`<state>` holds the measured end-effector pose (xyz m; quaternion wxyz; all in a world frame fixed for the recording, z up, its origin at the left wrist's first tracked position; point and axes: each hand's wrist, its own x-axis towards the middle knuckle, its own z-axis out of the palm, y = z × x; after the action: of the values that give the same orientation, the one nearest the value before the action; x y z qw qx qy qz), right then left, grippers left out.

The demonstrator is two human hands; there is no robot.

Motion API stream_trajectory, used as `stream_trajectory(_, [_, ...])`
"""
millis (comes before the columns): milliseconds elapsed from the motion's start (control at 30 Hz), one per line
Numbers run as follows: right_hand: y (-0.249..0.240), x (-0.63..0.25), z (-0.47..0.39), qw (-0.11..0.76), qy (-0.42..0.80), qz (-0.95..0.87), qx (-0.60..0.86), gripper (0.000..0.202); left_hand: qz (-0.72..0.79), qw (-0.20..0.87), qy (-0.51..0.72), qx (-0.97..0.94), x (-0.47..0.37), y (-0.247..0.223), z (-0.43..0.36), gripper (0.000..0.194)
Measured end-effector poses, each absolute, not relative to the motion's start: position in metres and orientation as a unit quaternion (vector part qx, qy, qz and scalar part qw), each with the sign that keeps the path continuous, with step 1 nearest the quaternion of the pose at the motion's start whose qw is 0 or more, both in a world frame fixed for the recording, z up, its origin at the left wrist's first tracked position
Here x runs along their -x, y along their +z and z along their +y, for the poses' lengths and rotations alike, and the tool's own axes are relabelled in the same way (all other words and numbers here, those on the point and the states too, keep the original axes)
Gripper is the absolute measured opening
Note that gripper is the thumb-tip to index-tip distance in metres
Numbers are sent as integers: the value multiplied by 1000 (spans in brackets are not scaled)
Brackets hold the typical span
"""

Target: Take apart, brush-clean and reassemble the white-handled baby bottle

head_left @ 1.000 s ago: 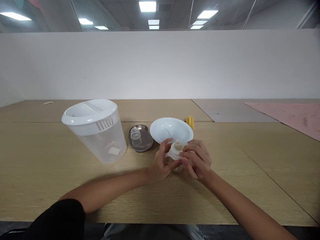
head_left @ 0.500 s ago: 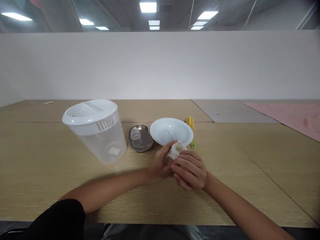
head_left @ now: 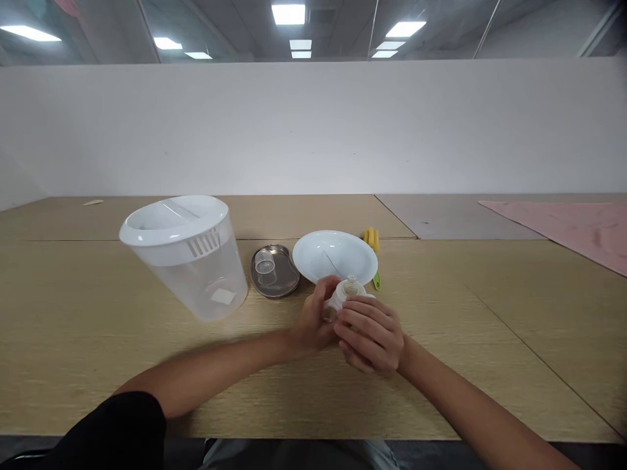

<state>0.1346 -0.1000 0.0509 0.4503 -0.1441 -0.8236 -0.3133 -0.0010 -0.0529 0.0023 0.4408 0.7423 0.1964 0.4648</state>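
A baby bottle (head_left: pixel 337 297) with a white collar and a clear teat is held upright just in front of the white bowl (head_left: pixel 313 251). My left hand (head_left: pixel 313 323) is closed around its left side, the thumb near the collar. The fingers of my right hand (head_left: pixel 371 333) curl over the bottle's right side by the collar and hide much of it. In the bowl lies a thin light rod, too small to name. Behind the bowl's right edge shows a yellow sponge brush (head_left: pixel 371 239) with a green handle (head_left: pixel 377 281).
Left of the bowl, a metal kidney-shaped tray (head_left: pixel 284 287) holds a small clear cup (head_left: pixel 265 262). Farther left stands a tall translucent bin (head_left: pixel 196 281) with a white lid (head_left: pixel 210 209). A pink cloth (head_left: pixel 578 228) lies at the far right, and a white wall (head_left: pixel 313 130) rises behind the table.
My right fingers have shifted slightly on the bottle's collar, and a white edge now shows beside them. Both hands stay on the bottle. The view has moved very slightly.
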Motion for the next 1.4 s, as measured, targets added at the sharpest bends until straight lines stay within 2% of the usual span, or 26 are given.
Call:
stream_trajectory(133, [52,-138,-100,495,-311,-790,188,13,148,411,487,-756,3,6,-55,51])
stream_trajectory(367, [46,-139,-92,583,-233,-706,327,24,166,440,464,-751,3,17,-58,53])
stream_trajectory(500, [40,-135,-89,570,-156,-728,348,33,177,467,458,-736,2,15,-58,55])
stream_trajectory(600, [36,-134,-89,569,-142,-732,347,38,169,488,468,-717,1,13,-59,61])
stream_trajectory(767, [36,-138,-90,594,-184,-709,331,35,176,502,478,-699,0,12,-61,49])
stream_trajectory(867, [40,-140,-93,575,-227,-724,305,31,183,484,473,-713,2,13,-60,43])
stream_trajectory(1067, [42,-139,-98,518,-289,-773,226,19,154,430,466,-758,4,11,-54,48])
stream_trajectory(1400, [41,-140,-91,594,-209,-717,298,25,187,459,452,-741,4,18,-60,55])
